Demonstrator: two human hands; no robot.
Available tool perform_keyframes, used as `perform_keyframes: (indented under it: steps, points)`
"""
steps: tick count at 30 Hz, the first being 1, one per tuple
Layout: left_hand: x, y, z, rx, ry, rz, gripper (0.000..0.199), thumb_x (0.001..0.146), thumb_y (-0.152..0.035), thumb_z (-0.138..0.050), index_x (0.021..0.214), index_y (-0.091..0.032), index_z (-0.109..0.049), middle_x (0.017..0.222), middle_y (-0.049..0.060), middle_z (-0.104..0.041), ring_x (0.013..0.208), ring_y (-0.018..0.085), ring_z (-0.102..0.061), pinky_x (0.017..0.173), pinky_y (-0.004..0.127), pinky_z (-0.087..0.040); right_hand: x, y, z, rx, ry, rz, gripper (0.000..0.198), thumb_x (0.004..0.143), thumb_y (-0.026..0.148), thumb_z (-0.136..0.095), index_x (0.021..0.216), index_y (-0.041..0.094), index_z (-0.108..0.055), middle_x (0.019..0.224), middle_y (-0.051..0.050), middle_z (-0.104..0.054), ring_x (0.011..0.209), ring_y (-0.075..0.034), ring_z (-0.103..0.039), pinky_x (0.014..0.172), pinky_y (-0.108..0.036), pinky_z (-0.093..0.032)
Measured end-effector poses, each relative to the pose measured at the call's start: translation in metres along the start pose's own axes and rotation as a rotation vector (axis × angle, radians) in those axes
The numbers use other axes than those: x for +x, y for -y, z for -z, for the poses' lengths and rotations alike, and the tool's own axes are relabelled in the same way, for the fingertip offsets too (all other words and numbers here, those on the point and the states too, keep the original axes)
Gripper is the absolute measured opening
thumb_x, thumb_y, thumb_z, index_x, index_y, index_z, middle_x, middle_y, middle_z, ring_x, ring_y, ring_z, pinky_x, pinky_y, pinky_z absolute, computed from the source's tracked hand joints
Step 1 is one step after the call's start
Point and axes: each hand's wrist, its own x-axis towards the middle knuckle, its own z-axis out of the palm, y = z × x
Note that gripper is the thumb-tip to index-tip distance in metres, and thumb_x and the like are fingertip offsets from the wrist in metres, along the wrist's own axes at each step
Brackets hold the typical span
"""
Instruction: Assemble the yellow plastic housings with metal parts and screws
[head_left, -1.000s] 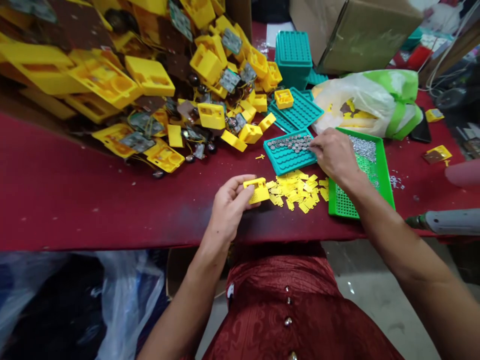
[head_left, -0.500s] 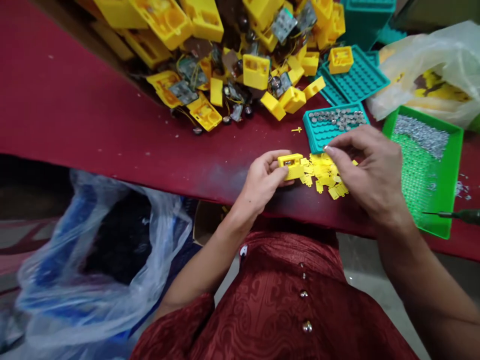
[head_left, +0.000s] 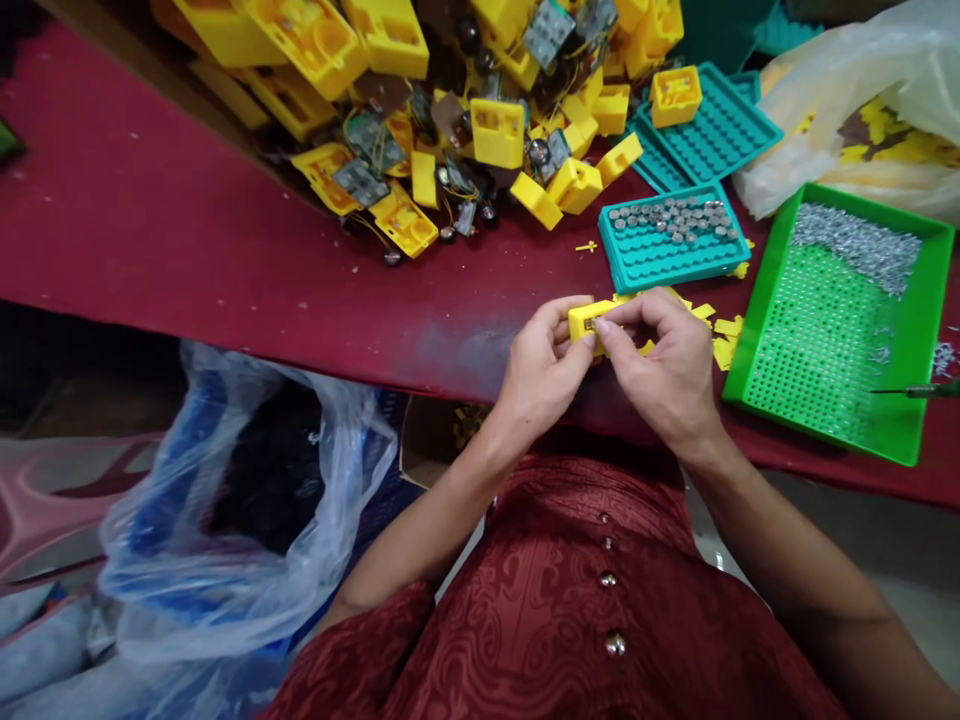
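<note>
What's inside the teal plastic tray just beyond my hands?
Small round silvery discs lie across the far part of the teal plastic tray; scalloped rows show nearer. Whatever is beneath the discs is covered.

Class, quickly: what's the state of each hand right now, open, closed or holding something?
Left hand: closed, holding a yellow casing.
Right hand: closed in a pinch at the casing; whether it holds anything cannot be told.

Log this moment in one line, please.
left hand: holding yellow case | right hand: at same case | teal tray: silver discs | green tray: small metal pieces
</note>
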Motion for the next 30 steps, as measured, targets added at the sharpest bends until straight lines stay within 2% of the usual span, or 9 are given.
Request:
perform_keyframes:
  steps: [4,8,13,18,22,24,27,30]
  points:
    - [-0.004,0.008,-0.007,0.051,-0.052,-0.111,0.034,0.095,-0.022,-0.071,0.127,-0.019,-0.062,0.128,0.012,-0.081,0.114,0.021,-0.08,0.1,0.032,-0.065,-0.001,0.0,0.002,0.035,-0.002,-0.03,0.014,0.084,0.027,-0.065,0.075,0.017,-0.067,0.079,-0.003,-0.068,0.072,-0.012,-0.057,0.069,-0.027,-0.046]
    - [-0.005,0.015,-0.011,0.033,-0.055,-0.142,0.038,0.095,-0.026,-0.07,0.131,-0.019,-0.061,0.13,0.014,-0.08,0.116,0.023,-0.081,0.098,0.034,-0.066,-0.001,0.0,0.002,0.141,-0.002,-0.118,0.018,0.083,0.033,-0.066,0.076,0.017,-0.069,0.079,-0.002,-0.071,0.07,-0.012,-0.06,0.068,-0.026,-0.047]
    - [-0.004,0.022,-0.01,0.111,-0.106,-0.232,0.039,0.096,-0.025,-0.068,0.133,-0.019,-0.062,0.128,0.013,-0.081,0.107,0.02,-0.082,0.092,0.03,-0.067,0.0,0.001,0.001,0.077,-0.042,-0.099,0.02,0.081,0.035,-0.065,0.071,0.017,-0.067,0.075,-0.003,-0.069,0.071,-0.013,-0.06,0.07,-0.028,-0.045]
    - [-0.002,0.026,-0.005,0.034,-0.019,-0.167,0.038,0.095,-0.026,-0.07,0.132,-0.019,-0.06,0.13,0.014,-0.081,0.116,0.022,-0.081,0.1,0.033,-0.066,0.002,-0.003,0.001,0.246,0.082,-0.3,0.025,0.075,0.042,-0.069,0.074,0.017,-0.069,0.075,-0.003,-0.069,0.067,-0.013,-0.059,0.067,-0.029,-0.047]
    - [-0.002,0.026,-0.005,0.018,-0.009,-0.133,0.04,0.097,-0.027,-0.07,0.134,-0.02,-0.059,0.134,0.013,-0.08,0.12,0.022,-0.08,0.104,0.035,-0.065,0.006,-0.002,0.003,0.098,0.083,-0.224,0.015,0.077,0.031,-0.067,0.073,0.017,-0.065,0.078,-0.002,-0.067,0.07,-0.012,-0.057,0.071,-0.029,-0.044]
    - [-0.003,0.025,-0.004,0.031,-0.003,-0.144,0.04,0.096,-0.027,-0.071,0.133,-0.019,-0.06,0.133,0.013,-0.08,0.119,0.022,-0.08,0.102,0.034,-0.065,0.011,-0.002,0.004,0.018,0.087,-0.215,0.012,0.074,0.024,-0.07,0.074,0.018,-0.06,0.075,0.001,-0.063,0.069,-0.011,-0.053,0.071,-0.029,-0.042]
    - [-0.004,0.02,-0.001,0.006,0.025,-0.177,0.039,0.094,-0.028,-0.074,0.13,-0.018,-0.062,0.127,0.012,-0.083,0.114,0.021,-0.081,0.099,0.031,-0.065,0.019,-0.006,0.008,-0.064,0.08,-0.271,0.028,0.065,0.02,-0.081,0.079,0.019,-0.057,0.07,0.005,-0.055,0.063,-0.009,-0.047,0.066,-0.028,-0.038]
    - [-0.003,0.01,0.005,-0.104,0.092,-0.16,0.04,0.091,-0.031,-0.08,0.126,-0.018,-0.064,0.121,0.01,-0.084,0.11,0.021,-0.082,0.099,0.031,-0.064,0.02,-0.01,0.017,0.004,0.105,-0.303,0.044,0.064,0.035,-0.092,0.091,0.019,-0.061,0.077,0.004,-0.061,0.064,-0.009,-0.051,0.063,-0.027,-0.041]
